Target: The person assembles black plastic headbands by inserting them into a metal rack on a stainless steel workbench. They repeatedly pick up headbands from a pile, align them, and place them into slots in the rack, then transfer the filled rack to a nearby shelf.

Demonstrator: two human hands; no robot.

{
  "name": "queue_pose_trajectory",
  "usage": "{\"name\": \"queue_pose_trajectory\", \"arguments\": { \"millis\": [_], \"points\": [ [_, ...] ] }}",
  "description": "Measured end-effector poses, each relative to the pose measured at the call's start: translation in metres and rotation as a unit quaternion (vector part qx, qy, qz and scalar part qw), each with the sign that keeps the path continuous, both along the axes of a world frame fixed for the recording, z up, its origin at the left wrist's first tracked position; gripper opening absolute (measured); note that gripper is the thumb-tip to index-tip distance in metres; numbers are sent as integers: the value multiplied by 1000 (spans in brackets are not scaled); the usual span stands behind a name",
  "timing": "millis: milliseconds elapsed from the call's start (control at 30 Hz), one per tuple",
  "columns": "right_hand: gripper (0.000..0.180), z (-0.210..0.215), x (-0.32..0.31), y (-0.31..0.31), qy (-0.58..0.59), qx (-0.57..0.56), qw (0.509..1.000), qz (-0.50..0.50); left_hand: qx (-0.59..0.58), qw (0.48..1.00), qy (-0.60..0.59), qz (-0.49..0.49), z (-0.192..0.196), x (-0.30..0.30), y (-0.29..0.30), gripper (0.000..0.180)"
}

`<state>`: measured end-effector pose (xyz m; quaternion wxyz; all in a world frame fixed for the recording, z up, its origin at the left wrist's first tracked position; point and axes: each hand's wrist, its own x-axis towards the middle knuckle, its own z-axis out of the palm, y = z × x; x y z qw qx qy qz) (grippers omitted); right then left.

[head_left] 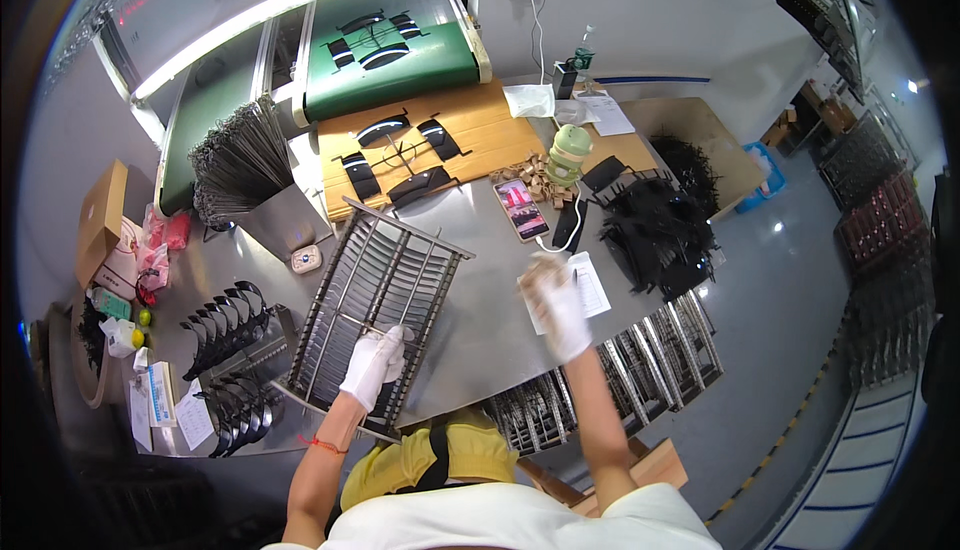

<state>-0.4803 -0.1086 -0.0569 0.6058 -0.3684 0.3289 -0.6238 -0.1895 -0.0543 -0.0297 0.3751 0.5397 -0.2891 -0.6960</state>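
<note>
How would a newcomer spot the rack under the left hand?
On the steel table, look left of centre. The gloved left hand is over a slanted metal rack. Its long, slatted frame differs from the curved black parts to its left.

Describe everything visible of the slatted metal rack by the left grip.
The slatted metal rack looks grey and rectangular, with long side rails, a central rail and many close-set crosswise slats. It sits on the metal table, left of centre, its far end slanting rightward. The white-gloved left grip is at its near part; whether it clasps a bar is unclear.
</note>
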Motion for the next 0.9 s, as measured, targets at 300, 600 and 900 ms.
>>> {"name": "queue_pose_trajectory", "arguments": {
  "millis": [300,600,900],
  "points": [
    [14,-20,143,87,326,9,944,43,64,997,7,-30,-68,0,-10,30],
    [36,-54,159,78,583,-202,767,-179,58,990,103,-77,-85,2,-9,29],
    [21,-38,166,80,638,-166,736,-151,59,991,110,-48,-85,4,-1,47]
  ]
}}
